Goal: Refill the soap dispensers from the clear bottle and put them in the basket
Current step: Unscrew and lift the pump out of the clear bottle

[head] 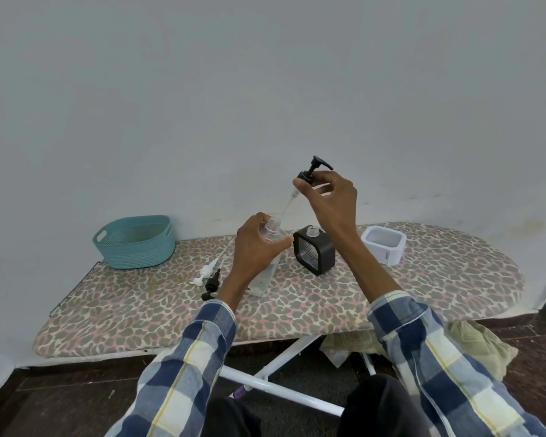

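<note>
The head view looks down on an ironing board (423,279) with a leopard-print cover, where the left hand (259,244) wraps its grip round the upper body of the clear bottle (273,230), holding it tilted with its base near the board, apparently to steady the open neck. The right hand (330,197) pinches the collar of a black pump (316,168) between thumb and fingertips, raised above the bottle so its dip tube hangs slanting toward the mouth; judging by this, the pump is either coming out or going in, and I cannot tell which. The black dispenser (314,250) stands just right of the bottle, uncapped, likely awaiting soap. The white dispenser (383,244) sits further right, also open. Two loose pumps (210,275), one white and one black, lie left of the bottle. The teal basket (134,244) waits at the board's left end, holding no dispenser yet.
</note>
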`<move>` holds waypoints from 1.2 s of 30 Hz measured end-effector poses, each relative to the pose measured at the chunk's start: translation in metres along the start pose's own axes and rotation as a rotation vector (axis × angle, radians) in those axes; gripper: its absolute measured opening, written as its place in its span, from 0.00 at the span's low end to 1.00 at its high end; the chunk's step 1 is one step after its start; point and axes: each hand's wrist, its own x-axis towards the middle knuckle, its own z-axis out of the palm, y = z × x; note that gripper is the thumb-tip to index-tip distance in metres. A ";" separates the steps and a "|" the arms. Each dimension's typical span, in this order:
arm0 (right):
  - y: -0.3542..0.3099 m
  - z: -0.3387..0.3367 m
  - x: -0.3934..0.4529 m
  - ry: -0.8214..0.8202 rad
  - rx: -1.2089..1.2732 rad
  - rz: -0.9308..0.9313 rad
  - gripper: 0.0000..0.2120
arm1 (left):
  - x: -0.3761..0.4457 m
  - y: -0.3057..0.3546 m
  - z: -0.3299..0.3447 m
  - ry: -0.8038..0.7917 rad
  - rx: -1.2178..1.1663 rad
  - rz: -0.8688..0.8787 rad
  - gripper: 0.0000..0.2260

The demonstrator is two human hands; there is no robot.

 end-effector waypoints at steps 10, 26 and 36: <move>-0.003 -0.004 0.005 0.051 0.213 0.052 0.16 | -0.002 -0.007 -0.009 0.026 -0.031 -0.028 0.16; 0.042 -0.022 0.035 0.230 0.170 0.133 0.19 | -0.005 -0.014 -0.025 -0.032 -0.111 -0.091 0.27; 0.092 0.044 0.043 -0.201 -0.525 0.125 0.23 | -0.012 -0.026 -0.047 -0.031 -0.127 -0.139 0.29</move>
